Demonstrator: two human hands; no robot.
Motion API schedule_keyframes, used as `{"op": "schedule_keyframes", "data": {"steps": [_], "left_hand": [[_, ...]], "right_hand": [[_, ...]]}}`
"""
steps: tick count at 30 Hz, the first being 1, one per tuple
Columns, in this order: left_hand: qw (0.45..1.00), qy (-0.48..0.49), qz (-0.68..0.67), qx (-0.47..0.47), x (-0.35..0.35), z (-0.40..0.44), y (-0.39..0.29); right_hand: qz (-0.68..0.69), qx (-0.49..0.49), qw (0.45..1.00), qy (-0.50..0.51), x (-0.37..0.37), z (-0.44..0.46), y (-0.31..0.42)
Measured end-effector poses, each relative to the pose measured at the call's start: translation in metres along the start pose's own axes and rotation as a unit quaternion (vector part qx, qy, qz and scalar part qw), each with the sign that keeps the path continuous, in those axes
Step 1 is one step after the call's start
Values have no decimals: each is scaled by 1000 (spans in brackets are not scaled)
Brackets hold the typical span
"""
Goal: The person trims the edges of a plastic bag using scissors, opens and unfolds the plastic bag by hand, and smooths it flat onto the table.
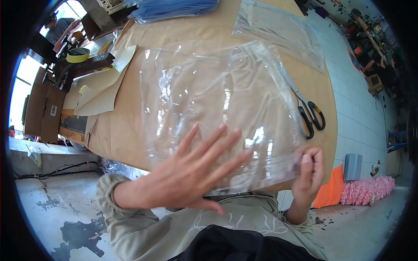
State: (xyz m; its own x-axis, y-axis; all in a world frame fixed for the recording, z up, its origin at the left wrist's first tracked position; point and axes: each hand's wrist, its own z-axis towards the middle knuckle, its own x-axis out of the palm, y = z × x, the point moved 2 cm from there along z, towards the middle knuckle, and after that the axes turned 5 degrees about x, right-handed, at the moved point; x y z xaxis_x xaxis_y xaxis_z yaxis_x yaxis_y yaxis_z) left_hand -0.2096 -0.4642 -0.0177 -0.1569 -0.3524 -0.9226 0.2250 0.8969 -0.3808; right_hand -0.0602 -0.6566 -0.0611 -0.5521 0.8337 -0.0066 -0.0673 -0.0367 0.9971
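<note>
A large clear plastic sheet or bag (204,100), wrinkled and shiny, lies over the brown-covered table (126,139) in front of me. My left hand (202,167) is spread palm down over its lower part, fingers apart; whether it presses on the plastic is hard to tell. At the lower right corner of the plastic, my right hand (308,174) is closed with the edge between thumb and fingers. Scissors with black handles (311,115) lie along the right edge of the plastic, blades pointing away from me and partly under or against it.
Another clear bag (278,32) lies at the upper right, and bluish plastic bags (174,9) are stacked at the far edge. Cream paper (104,82) and a tape roll (78,55) are at left. A person (61,29) is at the far left. Pink material (368,190) sits on the floor.
</note>
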Motion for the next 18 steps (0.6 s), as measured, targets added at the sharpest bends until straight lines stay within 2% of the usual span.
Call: {"op": "schedule_keyframes", "data": {"steps": [4, 7, 8, 11, 13, 14, 15, 16, 18], "left_hand": [[989, -15, 85, -120, 25, -21, -18], [950, -214, 58, -221, 40, -36, -31], [913, -293, 29, -283, 40, -37, -37], [828, -451, -5, -332, 64, -41, -27], [826, -475, -41, -301, 72, -39, -28], [813, -498, -82, -290, 80, -33, -30], [799, -520, -122, -277, 85, -25, -32], [792, -552, -118, -234, 82, -16, -35], [796, -563, -73, -209, 75, -3, -39]], "right_hand": [[-22, -46, 997, -56, -24, 9, 6], [-91, -97, 987, -90, -47, 13, 7], [-106, -108, 984, -96, -52, 16, 9], [-148, -122, 974, -124, -65, 22, 11], [-178, -127, 967, -130, -75, 27, 12], [-298, -203, 914, -186, -75, 27, 15], [-410, -275, 837, -238, -70, 28, 18], [-510, -339, 737, -285, -63, 26, 21], [-522, -439, 637, -359, -46, 0, 34]]}}
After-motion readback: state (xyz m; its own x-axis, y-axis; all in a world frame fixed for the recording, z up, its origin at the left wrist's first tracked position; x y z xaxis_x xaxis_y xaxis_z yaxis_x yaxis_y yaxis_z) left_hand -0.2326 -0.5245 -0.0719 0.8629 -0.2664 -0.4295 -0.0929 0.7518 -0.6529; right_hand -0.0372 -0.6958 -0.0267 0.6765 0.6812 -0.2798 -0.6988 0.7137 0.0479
